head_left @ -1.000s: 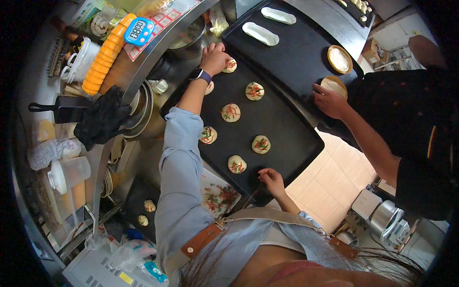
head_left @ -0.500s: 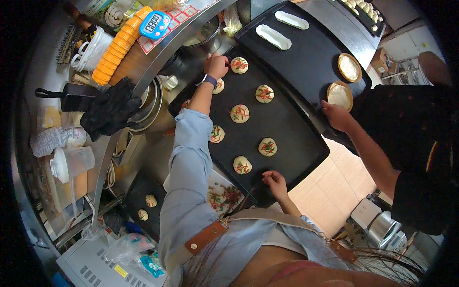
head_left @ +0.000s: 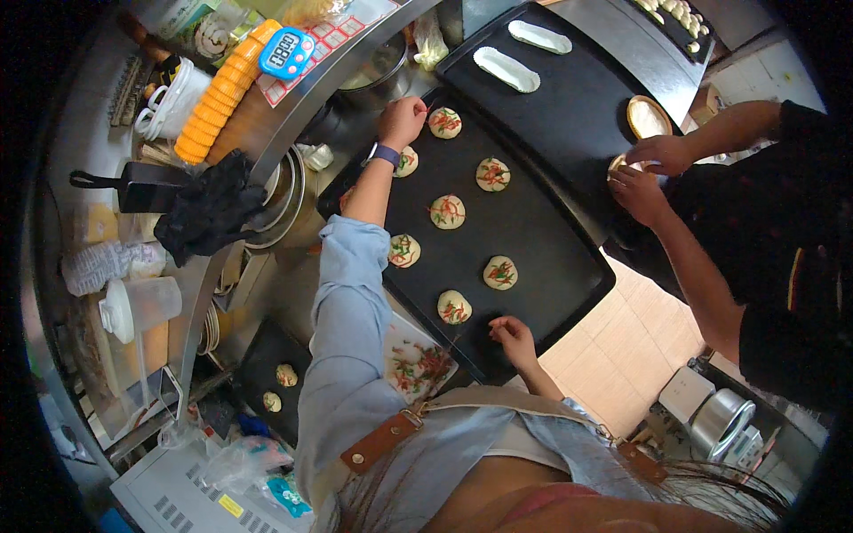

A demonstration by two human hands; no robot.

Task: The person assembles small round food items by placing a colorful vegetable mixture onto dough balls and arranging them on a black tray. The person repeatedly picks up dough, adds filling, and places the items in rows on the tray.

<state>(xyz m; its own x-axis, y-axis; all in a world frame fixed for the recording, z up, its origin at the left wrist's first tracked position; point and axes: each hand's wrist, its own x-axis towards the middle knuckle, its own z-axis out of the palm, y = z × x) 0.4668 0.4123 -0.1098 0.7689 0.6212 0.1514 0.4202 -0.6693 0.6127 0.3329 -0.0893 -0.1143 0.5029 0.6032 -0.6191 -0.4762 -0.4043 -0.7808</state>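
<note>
A large black baking tray (head_left: 542,240) lies before me, holding several round dough buns topped with red and green shreds. My left hand (head_left: 402,123), fingers closed, is over the tray's far left edge beside a topped bun (head_left: 444,123); what its fingers hold, if anything, is hidden. Nearer to me, my right hand (head_left: 513,340) is held curled, thumb and fingertips together, over the tray's near part. Close to it are two buns, one at the near left (head_left: 454,307) and one farther right (head_left: 500,273). A white container of red and green shreds (head_left: 418,362) sits below the tray's near left edge.
At the right, a co-worker's hands (head_left: 647,178) work at a round tart shell on a second black tray (head_left: 569,98). Another filled shell (head_left: 649,117) and white paper cups (head_left: 506,69) lie there. A shelf at left bears a blue timer (head_left: 286,53) and black gloves (head_left: 209,209).
The co-worker's other hand has come in, so both are now at the nearer tart shell. My left and right hands stay nearly in place; the view has shifted slightly.
</note>
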